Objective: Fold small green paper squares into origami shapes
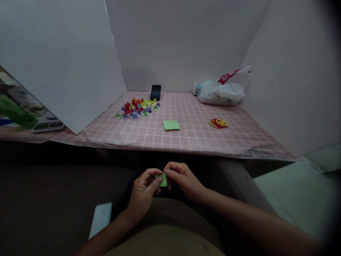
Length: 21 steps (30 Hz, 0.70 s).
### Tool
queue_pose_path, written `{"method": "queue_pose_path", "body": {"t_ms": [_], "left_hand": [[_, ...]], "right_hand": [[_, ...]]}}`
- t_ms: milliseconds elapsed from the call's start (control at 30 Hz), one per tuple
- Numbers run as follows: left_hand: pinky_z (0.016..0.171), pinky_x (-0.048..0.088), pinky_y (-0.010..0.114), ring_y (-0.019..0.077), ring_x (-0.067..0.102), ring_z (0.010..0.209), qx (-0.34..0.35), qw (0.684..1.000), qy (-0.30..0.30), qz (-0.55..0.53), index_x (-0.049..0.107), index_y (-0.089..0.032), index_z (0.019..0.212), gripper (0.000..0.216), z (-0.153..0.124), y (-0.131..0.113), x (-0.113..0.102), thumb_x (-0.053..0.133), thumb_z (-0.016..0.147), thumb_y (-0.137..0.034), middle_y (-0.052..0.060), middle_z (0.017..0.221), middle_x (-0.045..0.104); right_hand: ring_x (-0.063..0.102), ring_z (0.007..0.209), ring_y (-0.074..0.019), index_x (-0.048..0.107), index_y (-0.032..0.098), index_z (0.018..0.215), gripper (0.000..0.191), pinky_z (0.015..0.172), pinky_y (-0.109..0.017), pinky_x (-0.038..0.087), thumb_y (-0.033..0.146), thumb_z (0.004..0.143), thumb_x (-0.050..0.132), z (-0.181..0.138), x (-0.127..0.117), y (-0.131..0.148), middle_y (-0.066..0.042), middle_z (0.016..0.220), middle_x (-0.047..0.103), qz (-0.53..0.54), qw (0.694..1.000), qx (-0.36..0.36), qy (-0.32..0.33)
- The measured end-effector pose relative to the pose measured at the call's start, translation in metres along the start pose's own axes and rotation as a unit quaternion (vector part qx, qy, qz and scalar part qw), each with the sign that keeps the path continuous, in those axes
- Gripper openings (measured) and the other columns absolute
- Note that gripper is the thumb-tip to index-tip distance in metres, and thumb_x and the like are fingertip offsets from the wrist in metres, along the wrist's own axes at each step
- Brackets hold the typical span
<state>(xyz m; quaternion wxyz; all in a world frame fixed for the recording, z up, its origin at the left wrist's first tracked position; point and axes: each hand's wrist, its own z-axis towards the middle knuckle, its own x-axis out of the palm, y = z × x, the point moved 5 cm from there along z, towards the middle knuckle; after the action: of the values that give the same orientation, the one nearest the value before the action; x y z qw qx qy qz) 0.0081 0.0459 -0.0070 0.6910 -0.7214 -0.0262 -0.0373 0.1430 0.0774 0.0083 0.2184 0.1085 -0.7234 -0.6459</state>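
Above my lap, in front of the table edge, a small folded piece of green paper (163, 180) is held between both hands. My left hand (144, 190) pinches its left side, thumb lying across the front. At its upper right corner, the thumb and fingertips of my right hand (183, 178) are pressed together on the paper. A stack of square paper sheets (171, 125), light green on top, lies on the table straight ahead. Beyond it to the left spreads a group of small folded paper cranes (135, 108) in red, orange, yellow, purple and green.
A pink checked cloth (191, 140) covers the table, with white panels around it. Yellow and red cut-out pieces (218, 123) lie right, before a white plastic bag (222, 92). A black phone-like object (155, 92) stands at the back. A white slab (101, 217) and kitchen scale (48, 126) are left.
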Motion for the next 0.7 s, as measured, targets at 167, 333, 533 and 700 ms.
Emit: {"method": "queue_pose_path", "body": {"t_ms": [167, 333, 533, 700], "left_hand": [[0.051, 0.045, 0.021, 0.0096, 0.055, 0.052, -0.002, 1.000, 0.005, 0.000, 0.064, -0.017, 0.090, 0.017, 0.0000, 0.0011, 0.0008, 0.069, 0.078, -0.028, -0.002, 0.065, 0.061], [0.051, 0.045, 0.020, 0.0089, 0.055, 0.053, -0.004, 1.000, 0.008, -0.007, 0.061, -0.017, 0.087, 0.016, -0.0003, -0.0004, 0.0021, 0.068, 0.079, -0.029, -0.002, 0.069, 0.062], [0.051, 0.045, 0.021, 0.0089, 0.054, 0.053, -0.011, 1.000, 0.010, -0.014, 0.056, -0.017, 0.082, 0.016, 0.0005, 0.0004, 0.0022, 0.068, 0.078, -0.028, -0.003, 0.069, 0.060], [0.051, 0.045, 0.021, 0.0097, 0.055, 0.054, -0.021, 1.000, 0.003, -0.016, 0.056, -0.017, 0.080, 0.018, 0.0003, 0.0026, 0.0018, 0.068, 0.078, -0.030, -0.003, 0.068, 0.059]], "right_hand": [[0.051, 0.048, -0.0089, 0.059, 0.015, 0.070, 0.023, 0.049, -0.022, 0.038, 0.034, 0.083, 0.062, -0.0004, 0.0003, -0.0001, 0.003, 0.055, 0.057, 0.006, 1.000, 0.004, -0.005], [0.051, 0.047, -0.0090, 0.059, 0.015, 0.070, 0.023, 0.049, -0.022, 0.038, 0.034, 0.082, 0.061, -0.0009, 0.0017, 0.0003, 0.003, 0.056, 0.057, 0.017, 1.000, 0.008, 0.001], [0.052, 0.048, -0.0091, 0.058, 0.015, 0.070, 0.022, 0.050, -0.022, 0.037, 0.033, 0.082, 0.062, -0.0010, 0.0020, -0.0001, 0.003, 0.056, 0.056, 0.009, 1.000, 0.012, -0.001], [0.051, 0.049, -0.0090, 0.058, 0.015, 0.070, 0.022, 0.050, -0.022, 0.037, 0.032, 0.083, 0.060, -0.0008, 0.0031, 0.0008, 0.003, 0.056, 0.056, -0.017, 1.000, 0.001, 0.003]]}}
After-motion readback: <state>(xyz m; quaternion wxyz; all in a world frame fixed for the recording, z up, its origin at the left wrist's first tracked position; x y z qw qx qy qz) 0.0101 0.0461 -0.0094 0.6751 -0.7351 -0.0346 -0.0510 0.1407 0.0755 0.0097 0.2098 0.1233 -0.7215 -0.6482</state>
